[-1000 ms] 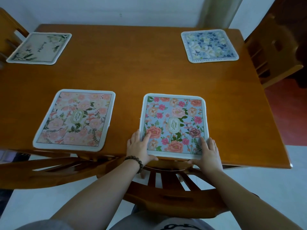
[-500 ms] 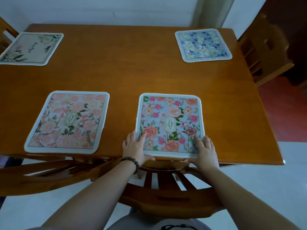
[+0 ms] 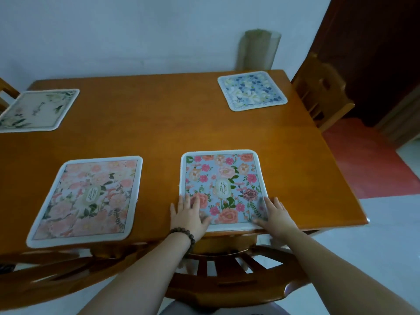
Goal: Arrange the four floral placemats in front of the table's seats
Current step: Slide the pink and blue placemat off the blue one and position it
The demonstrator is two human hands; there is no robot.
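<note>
Two bare hands lie flat on the near corners of a blue square placemat with pink and orange flowers (image 3: 221,188), which sits at the near edge of the orange-brown wooden surface (image 3: 159,123), above the curved back of a wooden chair (image 3: 227,276). The left hand (image 3: 188,215), with a dark beaded bracelet (image 3: 183,235) at the wrist, presses its near left corner with fingers (image 3: 187,201) loosely spread; the right hand (image 3: 276,215) presses its near right corner, fingers likewise extended and slightly apart. Well to the left, also at the near edge, lies a pale pink floral placemat (image 3: 87,200). Farther off, a cream placemat with green leaves (image 3: 37,110) rests at the far left, and a blue-and-white floral placemat (image 3: 252,90) at the far right, near a second wooden chair (image 3: 322,94).
</note>
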